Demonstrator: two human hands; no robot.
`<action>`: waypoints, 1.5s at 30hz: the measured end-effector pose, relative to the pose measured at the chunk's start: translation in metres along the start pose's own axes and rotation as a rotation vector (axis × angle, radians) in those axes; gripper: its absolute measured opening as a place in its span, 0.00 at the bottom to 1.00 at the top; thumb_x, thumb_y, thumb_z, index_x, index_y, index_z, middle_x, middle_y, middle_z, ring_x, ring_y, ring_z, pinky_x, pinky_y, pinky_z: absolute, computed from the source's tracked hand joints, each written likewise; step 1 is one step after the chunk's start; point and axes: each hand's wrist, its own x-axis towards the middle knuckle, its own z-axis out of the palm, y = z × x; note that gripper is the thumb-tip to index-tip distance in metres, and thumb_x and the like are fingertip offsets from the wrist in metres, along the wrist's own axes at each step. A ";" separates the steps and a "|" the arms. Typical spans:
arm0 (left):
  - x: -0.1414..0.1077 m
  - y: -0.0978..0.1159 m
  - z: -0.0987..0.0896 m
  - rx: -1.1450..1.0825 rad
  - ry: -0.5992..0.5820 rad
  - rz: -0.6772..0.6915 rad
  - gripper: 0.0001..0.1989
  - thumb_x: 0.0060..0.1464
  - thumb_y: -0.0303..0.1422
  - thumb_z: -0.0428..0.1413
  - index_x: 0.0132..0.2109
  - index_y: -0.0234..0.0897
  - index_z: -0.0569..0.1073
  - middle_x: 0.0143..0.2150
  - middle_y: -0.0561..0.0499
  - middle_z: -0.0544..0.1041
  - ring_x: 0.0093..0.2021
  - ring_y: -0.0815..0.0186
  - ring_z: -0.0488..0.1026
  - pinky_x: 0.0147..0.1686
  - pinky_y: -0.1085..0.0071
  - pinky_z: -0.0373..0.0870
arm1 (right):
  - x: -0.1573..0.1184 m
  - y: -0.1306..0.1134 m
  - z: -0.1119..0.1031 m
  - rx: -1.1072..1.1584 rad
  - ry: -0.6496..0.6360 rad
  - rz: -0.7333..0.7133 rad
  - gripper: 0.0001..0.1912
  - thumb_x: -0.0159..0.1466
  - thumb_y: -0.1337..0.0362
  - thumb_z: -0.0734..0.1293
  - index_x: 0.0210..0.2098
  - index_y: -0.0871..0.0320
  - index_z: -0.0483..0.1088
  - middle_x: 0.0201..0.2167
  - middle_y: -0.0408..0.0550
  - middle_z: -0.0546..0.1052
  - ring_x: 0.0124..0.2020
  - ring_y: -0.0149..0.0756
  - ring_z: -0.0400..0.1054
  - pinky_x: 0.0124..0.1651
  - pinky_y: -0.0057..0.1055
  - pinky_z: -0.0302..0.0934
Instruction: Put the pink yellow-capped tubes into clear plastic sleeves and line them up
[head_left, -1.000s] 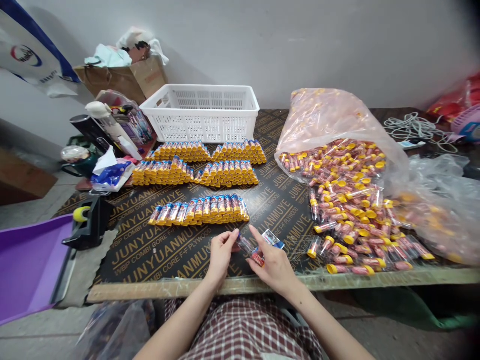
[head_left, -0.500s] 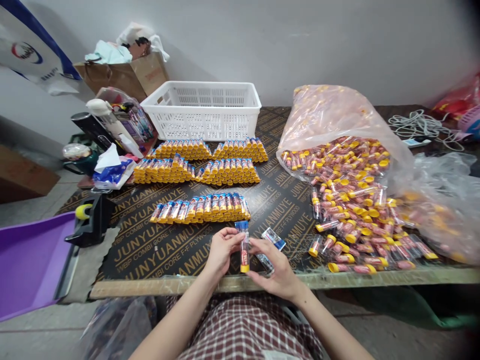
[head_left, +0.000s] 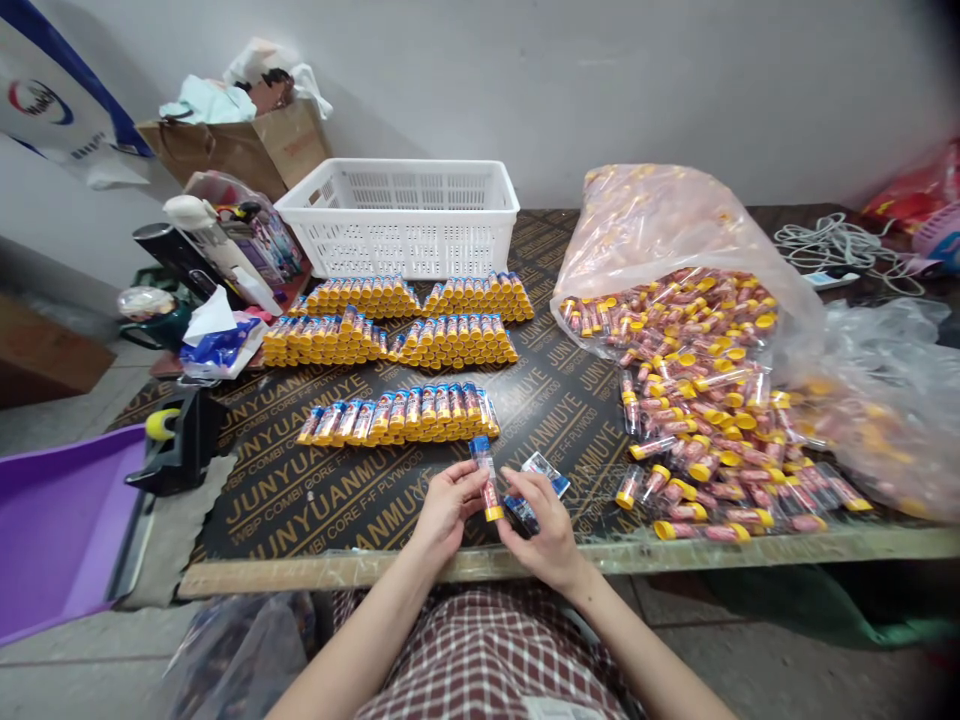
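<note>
From my station I read the clock from the hands, with 12 toward the far wall. Both hands sit close together over the near edge of the plywood board (head_left: 337,520). My left hand (head_left: 448,510) pinches one tube (head_left: 487,478) between thumb and curled fingers, holding it tilted with its blue end up and its yellow cap down, which seems to keep the tube's middle open to the other hand. My right hand (head_left: 544,525) pinches a small dark piece (head_left: 520,515) between thumb and fingertips, right beside the tube. I cannot tell whether the two touch, nor exactly what the piece is. One blue-and-white packet (head_left: 545,473) lies just off that hand at 1 o'clock.

At 11 o'clock, a single row of about sixteen tubes (head_left: 397,417) lies side by side, and four stacked rows (head_left: 322,342) sit behind it, five rows in all. Their caps line up toward me, probably so they nest without rolling. One white basket (head_left: 397,170) stands at 12 o'clock. One clear bag (head_left: 645,225) at 2 o'clock spills loose tubes (head_left: 697,430) toward 3 o'clock, too many to count
</note>
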 end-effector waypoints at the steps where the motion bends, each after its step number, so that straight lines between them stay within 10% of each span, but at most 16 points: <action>1: -0.002 -0.002 0.001 0.004 -0.010 -0.020 0.19 0.30 0.33 0.69 0.33 0.31 0.75 0.26 0.52 0.75 0.23 0.74 0.69 0.25 0.77 0.66 | 0.002 0.001 -0.001 -0.021 0.025 0.009 0.35 0.56 0.73 0.63 0.61 0.49 0.52 0.45 0.50 0.67 0.45 0.39 0.65 0.49 0.39 0.65; 7: -0.017 -0.009 0.005 0.080 -0.096 -0.081 0.17 0.33 0.33 0.68 0.32 0.31 0.74 0.27 0.52 0.74 0.25 0.72 0.70 0.26 0.76 0.68 | 0.016 0.004 -0.012 0.084 -0.178 0.072 0.46 0.49 0.72 0.64 0.64 0.51 0.42 0.62 0.53 0.52 0.62 0.48 0.49 0.62 0.50 0.48; 11: -0.017 0.001 0.006 0.055 -0.210 -0.102 0.16 0.43 0.40 0.63 0.35 0.31 0.75 0.28 0.49 0.76 0.28 0.69 0.73 0.32 0.72 0.70 | 0.018 0.004 -0.017 0.231 -0.309 0.095 0.47 0.47 0.74 0.62 0.64 0.51 0.41 0.59 0.51 0.59 0.60 0.42 0.55 0.63 0.44 0.48; 16: -0.014 0.007 0.007 0.126 -0.272 -0.123 0.17 0.41 0.38 0.64 0.37 0.30 0.75 0.28 0.48 0.77 0.27 0.68 0.73 0.32 0.71 0.69 | 0.015 0.002 -0.019 0.242 -0.310 0.072 0.48 0.44 0.73 0.62 0.63 0.53 0.44 0.63 0.51 0.51 0.64 0.47 0.44 0.63 0.47 0.45; 32: -0.023 -0.009 0.013 0.159 -0.160 -0.049 0.18 0.34 0.37 0.67 0.29 0.30 0.71 0.18 0.56 0.69 0.17 0.77 0.62 0.18 0.80 0.57 | 0.008 0.000 -0.009 0.407 -0.168 0.126 0.46 0.44 0.75 0.61 0.62 0.52 0.46 0.55 0.51 0.61 0.55 0.43 0.60 0.58 0.42 0.57; 45: -0.028 0.004 0.014 0.155 -0.222 -0.060 0.16 0.38 0.37 0.66 0.33 0.29 0.76 0.25 0.48 0.77 0.24 0.70 0.73 0.27 0.75 0.70 | 0.006 0.003 -0.010 0.578 -0.109 0.176 0.45 0.47 0.77 0.61 0.62 0.52 0.45 0.58 0.54 0.60 0.55 0.44 0.62 0.57 0.45 0.57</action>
